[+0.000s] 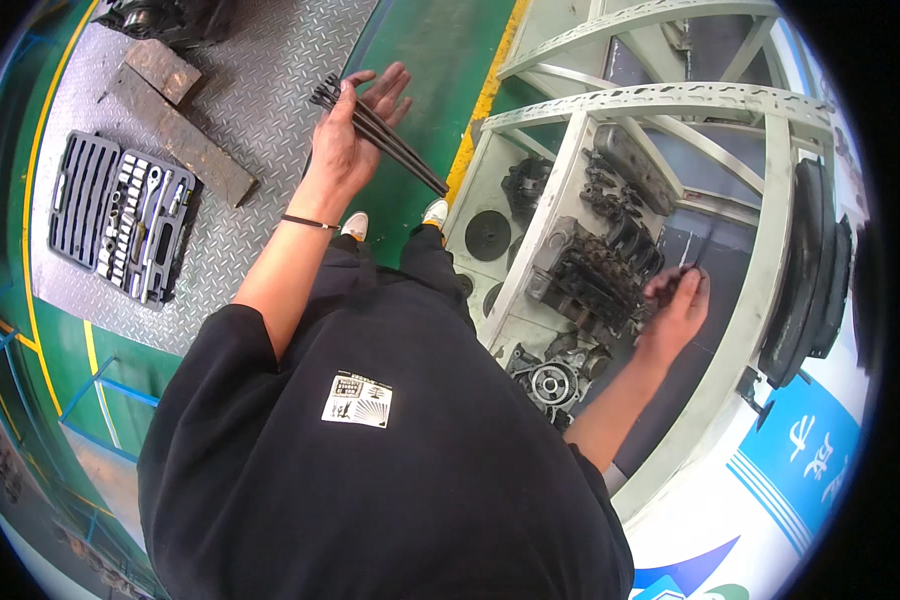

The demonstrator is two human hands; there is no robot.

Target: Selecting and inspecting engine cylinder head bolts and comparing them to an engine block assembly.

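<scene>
My left hand [345, 140], raised over the green walkway, grips several long dark bolts [406, 156] under its thumb. Their heads bunch at the upper left and their shafts slant down to the right; the fingers are partly spread. Over at the shelf rack, my right hand [678, 305] is closed with its fingertips together on a thin dark rod [705, 245] that points upward. The rod is blurred, so I cannot tell its exact kind. Just left of this hand lies a dirty engine block part [585, 265].
A pale metal rack [530, 250] holds greasy engine parts, a dark disc [488, 235] and a round-hubbed housing [552, 382]. On the diamond-plate bench [260, 110] to the left are an open socket set [130, 225], wooden blocks [185, 135] and a dark machine part [170, 18].
</scene>
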